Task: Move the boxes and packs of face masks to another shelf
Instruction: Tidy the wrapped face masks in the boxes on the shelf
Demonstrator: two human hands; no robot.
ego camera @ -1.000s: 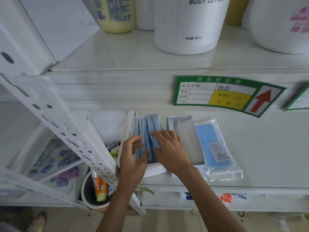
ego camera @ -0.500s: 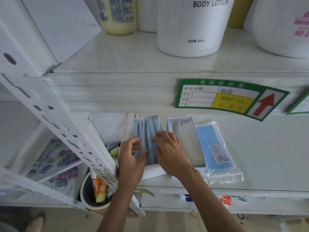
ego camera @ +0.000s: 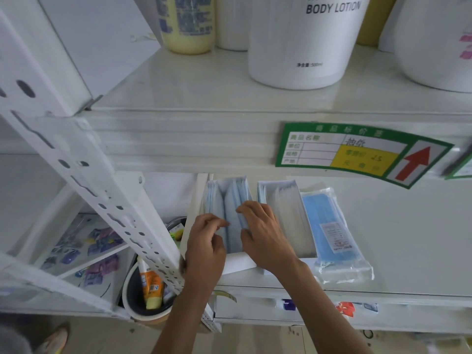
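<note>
Both my hands have slid apart since a second ago, left hand (ego camera: 204, 247) and right hand (ego camera: 263, 238) now pinching blue masks inside the open box (ego camera: 238, 264) beneath them, so nothing has left this shelf (ego camera: 408, 238) yet, including the sealed pack (ego camera: 334, 233) right of my right hand.

The shelf (ego camera: 383, 238) is glossy off-white. At centre, the open box (ego camera: 240, 264) is white and holds pale blue mask packs (ego camera: 231, 200); the neighbouring box (ego camera: 286, 215) shows white packs. To the right, a clear pack (ego camera: 332, 231) holds bright blue masks. The price tag (ego camera: 357, 152) is green-bordered with a yellow panel and red arrow. At upper centre, the lotion bottle (ego camera: 301, 47) is white with dark lettering; upper left, another bottle (ego camera: 186, 24) is pale yellow with a blue label.
</note>
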